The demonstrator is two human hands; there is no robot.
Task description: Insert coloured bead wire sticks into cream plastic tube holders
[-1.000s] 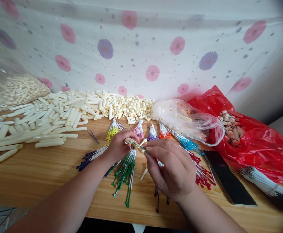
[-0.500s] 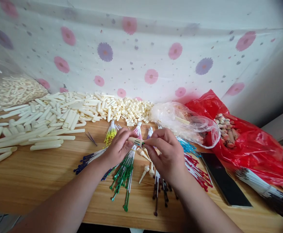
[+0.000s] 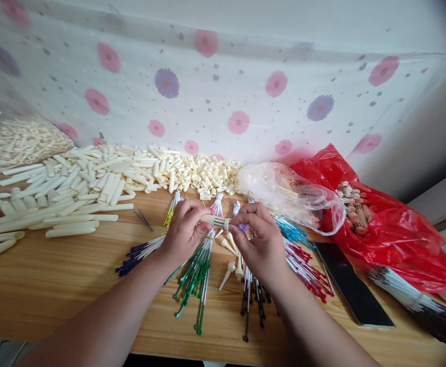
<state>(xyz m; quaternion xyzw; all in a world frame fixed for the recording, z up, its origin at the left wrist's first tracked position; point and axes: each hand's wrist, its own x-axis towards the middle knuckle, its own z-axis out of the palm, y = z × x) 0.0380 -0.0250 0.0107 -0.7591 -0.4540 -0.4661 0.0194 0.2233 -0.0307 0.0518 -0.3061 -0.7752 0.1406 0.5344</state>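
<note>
My left hand (image 3: 183,230) pinches the left end of a small cream tube (image 3: 215,221) with coloured bits inside. My right hand (image 3: 259,243) is closed on its right end, fingertips pressed together at the tube's mouth. Both hands hover just above the wooden table (image 3: 54,285). Below them lie bundles of thin white sticks with coloured tips: green (image 3: 194,278), dark blue (image 3: 138,252), red (image 3: 309,270), dark brown (image 3: 253,300), light blue (image 3: 293,232). A few small cream caps (image 3: 232,265) lie between the bundles.
A heap of cream tubes (image 3: 73,188) covers the left table. Small cream coils (image 3: 211,178) lie at the back. A clear bag (image 3: 287,193), a red bag (image 3: 391,229) of parts, a black phone (image 3: 350,285) and a bundle of dark sticks (image 3: 417,300) sit right. Flowered sheet (image 3: 223,86) behind.
The green-tipped stick that my right hand held at the tube one second ago is now out of sight. Both hands have risen slightly and drawn closer together on the tube.
</note>
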